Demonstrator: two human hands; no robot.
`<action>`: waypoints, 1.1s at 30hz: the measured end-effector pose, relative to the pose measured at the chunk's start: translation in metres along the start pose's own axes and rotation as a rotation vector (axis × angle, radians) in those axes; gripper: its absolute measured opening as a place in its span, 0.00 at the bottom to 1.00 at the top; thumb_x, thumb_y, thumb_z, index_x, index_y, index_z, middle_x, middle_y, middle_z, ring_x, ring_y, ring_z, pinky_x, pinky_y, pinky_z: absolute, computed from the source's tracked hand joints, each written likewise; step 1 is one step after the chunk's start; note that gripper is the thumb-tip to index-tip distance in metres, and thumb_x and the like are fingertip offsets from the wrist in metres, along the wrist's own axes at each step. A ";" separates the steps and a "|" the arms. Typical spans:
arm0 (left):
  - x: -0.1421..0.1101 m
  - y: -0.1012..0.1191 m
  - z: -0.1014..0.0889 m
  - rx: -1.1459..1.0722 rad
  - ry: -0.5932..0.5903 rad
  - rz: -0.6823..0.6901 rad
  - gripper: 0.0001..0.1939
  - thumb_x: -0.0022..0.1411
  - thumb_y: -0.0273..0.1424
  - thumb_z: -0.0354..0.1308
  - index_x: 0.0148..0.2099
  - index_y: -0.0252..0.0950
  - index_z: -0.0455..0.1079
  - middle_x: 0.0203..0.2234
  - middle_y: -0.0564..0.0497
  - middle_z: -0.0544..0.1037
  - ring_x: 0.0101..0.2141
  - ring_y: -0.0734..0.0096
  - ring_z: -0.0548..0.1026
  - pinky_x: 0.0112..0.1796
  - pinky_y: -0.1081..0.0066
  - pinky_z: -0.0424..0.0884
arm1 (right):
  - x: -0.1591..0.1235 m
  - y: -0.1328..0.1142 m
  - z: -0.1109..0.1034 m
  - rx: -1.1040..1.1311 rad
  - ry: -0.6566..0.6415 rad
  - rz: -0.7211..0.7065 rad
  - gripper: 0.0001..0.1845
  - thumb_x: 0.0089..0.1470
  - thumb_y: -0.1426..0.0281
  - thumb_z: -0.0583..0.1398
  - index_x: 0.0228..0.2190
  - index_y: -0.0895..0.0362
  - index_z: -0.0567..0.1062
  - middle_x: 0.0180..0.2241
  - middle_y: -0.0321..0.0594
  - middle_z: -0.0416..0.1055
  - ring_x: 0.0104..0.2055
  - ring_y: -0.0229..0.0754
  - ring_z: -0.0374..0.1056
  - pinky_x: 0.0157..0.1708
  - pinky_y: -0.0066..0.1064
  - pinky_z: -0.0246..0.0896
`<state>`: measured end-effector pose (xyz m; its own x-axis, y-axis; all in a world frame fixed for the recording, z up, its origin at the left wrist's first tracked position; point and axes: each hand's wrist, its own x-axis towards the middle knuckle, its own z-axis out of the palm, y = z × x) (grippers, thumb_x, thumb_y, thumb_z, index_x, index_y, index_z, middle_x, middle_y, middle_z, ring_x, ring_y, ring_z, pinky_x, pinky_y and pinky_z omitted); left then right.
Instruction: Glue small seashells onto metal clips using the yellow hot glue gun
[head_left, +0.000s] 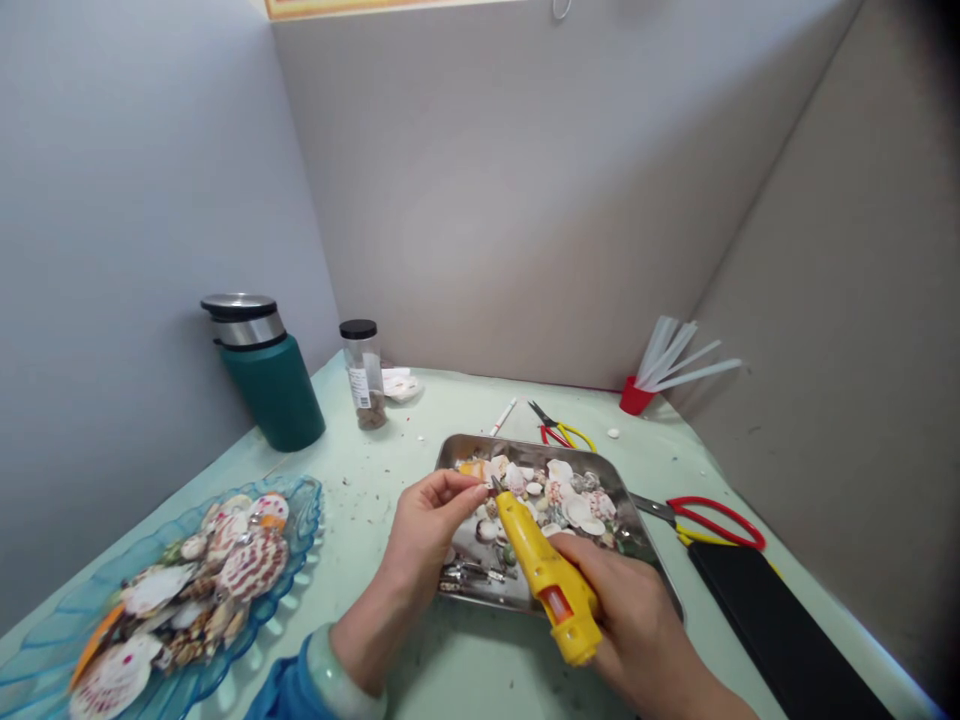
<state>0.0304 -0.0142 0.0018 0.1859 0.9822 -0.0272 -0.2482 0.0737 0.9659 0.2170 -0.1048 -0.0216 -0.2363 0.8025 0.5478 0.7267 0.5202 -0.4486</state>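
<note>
My right hand [622,610] is wrapped round a yellow hot glue gun [536,550], its metal nozzle pointing up and to the left. Right by the nozzle, the thumb and forefinger of my left hand [427,520] are pinched together; whatever they hold is too small to make out. Both hands are over the near left part of a metal tray [517,600]. Inside it lie many seashells [577,510], white, pinkish and speckled, with small metal pieces [476,572] in the near left corner.
On the left stands a blue glass dish [300,540] heaped with shells, with a green bottle [274,395] and a clear jar [365,380] behind. Scissors [712,520] and a black slab [772,630] lie right. Small pliers [559,430] and a red cup [636,397] of glue sticks are farther back.
</note>
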 end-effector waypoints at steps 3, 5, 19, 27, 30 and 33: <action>0.000 0.000 -0.001 -0.010 -0.027 0.011 0.09 0.47 0.32 0.68 0.29 0.32 0.75 0.23 0.51 0.79 0.26 0.75 0.73 0.30 0.77 0.68 | 0.000 0.000 0.000 -0.010 0.012 -0.005 0.19 0.50 0.76 0.57 0.46 0.53 0.65 0.34 0.39 0.75 0.31 0.41 0.72 0.30 0.29 0.64; 0.000 -0.001 -0.001 -0.014 -0.034 0.022 0.09 0.46 0.31 0.68 0.29 0.32 0.75 0.24 0.51 0.79 0.26 0.75 0.73 0.31 0.77 0.68 | 0.000 -0.001 -0.001 -0.013 -0.003 -0.003 0.19 0.50 0.76 0.57 0.45 0.53 0.65 0.33 0.39 0.75 0.30 0.41 0.71 0.30 0.29 0.63; -0.002 0.000 -0.002 -0.033 0.069 0.030 0.09 0.47 0.33 0.67 0.30 0.32 0.74 0.22 0.52 0.77 0.24 0.76 0.71 0.27 0.77 0.65 | 0.002 -0.005 -0.005 0.018 0.013 0.028 0.14 0.52 0.73 0.56 0.43 0.54 0.66 0.33 0.40 0.76 0.30 0.41 0.72 0.29 0.28 0.64; -0.003 0.002 0.001 -0.020 0.075 0.052 0.09 0.46 0.31 0.68 0.29 0.32 0.74 0.22 0.53 0.77 0.26 0.76 0.71 0.30 0.78 0.66 | 0.010 -0.012 -0.014 0.212 0.010 0.318 0.10 0.56 0.62 0.57 0.37 0.54 0.71 0.29 0.36 0.74 0.28 0.40 0.69 0.28 0.26 0.64; -0.004 0.003 0.002 -0.012 0.077 0.064 0.08 0.46 0.31 0.68 0.28 0.33 0.75 0.22 0.53 0.77 0.26 0.76 0.71 0.29 0.78 0.66 | 0.009 -0.013 -0.015 0.244 -0.024 0.328 0.11 0.55 0.61 0.57 0.37 0.55 0.72 0.30 0.38 0.73 0.29 0.41 0.69 0.30 0.27 0.64; -0.005 0.003 0.002 -0.009 0.078 0.072 0.08 0.46 0.31 0.68 0.28 0.33 0.74 0.23 0.53 0.78 0.26 0.75 0.72 0.30 0.77 0.67 | 0.008 -0.013 -0.014 0.255 -0.046 0.359 0.12 0.55 0.60 0.57 0.37 0.55 0.72 0.30 0.38 0.73 0.29 0.41 0.68 0.30 0.28 0.65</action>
<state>0.0308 -0.0194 0.0054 0.0925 0.9955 0.0218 -0.2669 0.0037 0.9637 0.2149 -0.1091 -0.0015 -0.0305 0.9546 0.2964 0.5867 0.2572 -0.7678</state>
